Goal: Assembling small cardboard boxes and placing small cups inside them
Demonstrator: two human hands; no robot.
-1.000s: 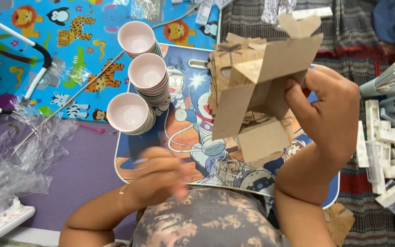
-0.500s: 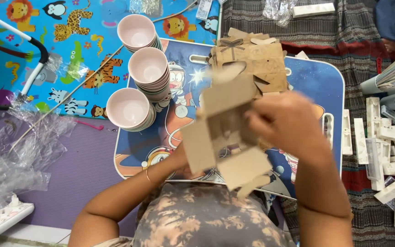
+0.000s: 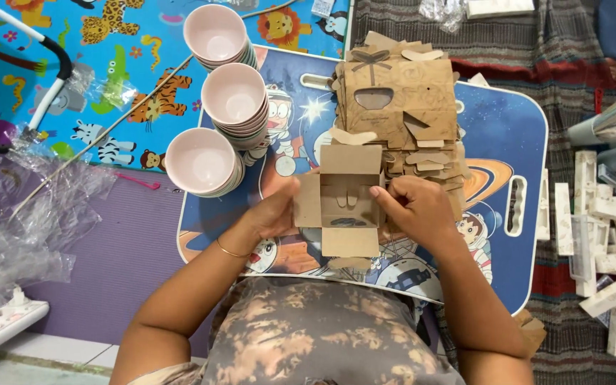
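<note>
Both my hands hold a small brown cardboard box (image 3: 341, 203), partly folded with its flaps open, above the blue lap table (image 3: 507, 135). My left hand (image 3: 274, 212) grips the box's left side and my right hand (image 3: 416, 207) grips its right side. Just beyond the box lies a stack of flat brown cardboard box blanks (image 3: 401, 100) on the table. Three stacks of pink bowls (image 3: 233, 96) stand at the table's left edge.
Crumpled clear plastic wrap (image 3: 30, 221) lies on the purple mat at left. A colourful animal-print mat (image 3: 130, 64) is at the back left. White plastic pieces (image 3: 607, 235) and clear sleeves are piled on the striped cloth at right.
The box came down from high at the right to low over the table's middle. My left hand has taken hold of it, and it is now squared up with flaps open.
</note>
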